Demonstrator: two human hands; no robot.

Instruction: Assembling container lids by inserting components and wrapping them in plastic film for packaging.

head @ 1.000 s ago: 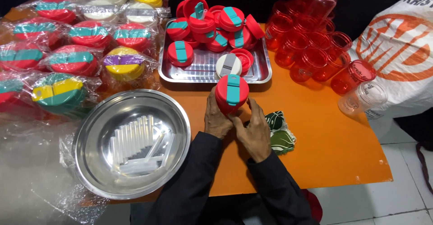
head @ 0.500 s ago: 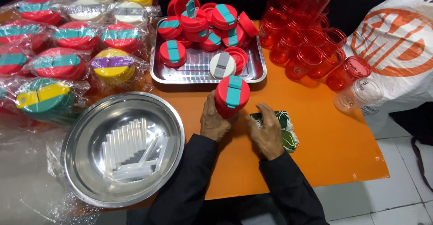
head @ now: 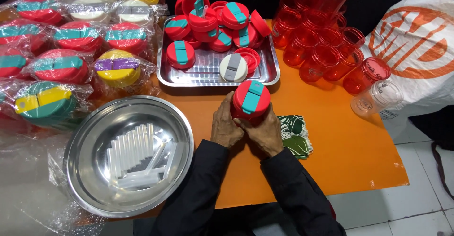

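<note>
Nearest us, our dark sleeves (head: pixel 227 188) lead up to both hands on the orange table (head: pixel 350 155). Our left hand (head: pixel 226 126) and right hand (head: pixel 266 131) meet side by side, fingers curled around a red cup (head: pixel 249 101) held upright between them; its red lid with a teal flap faces us. Just right of the right hand lies a green leaf-print cloth (head: pixel 295 135), partly under the wrist. Left of the left hand sits a round steel bowl (head: pixel 90 179) holding clear straws (head: pixel 135 155). Just beyond the cup stands a steel tray (head: pixel 208 72) piled with red-and-teal lids (head: pixel 213 20) and one white lid (head: pixel 233 67). Beyond and left of the hands, wrapped cups (head: pixel 75 46) in red, yellow, green and white crowd together. Beyond and right, bare red cups (head: pixel 321 42) cluster, with one clear cup (head: pixel 378 98) at their near edge. Farthest right lies a white sack (head: pixel 416 46) with orange print.
</note>
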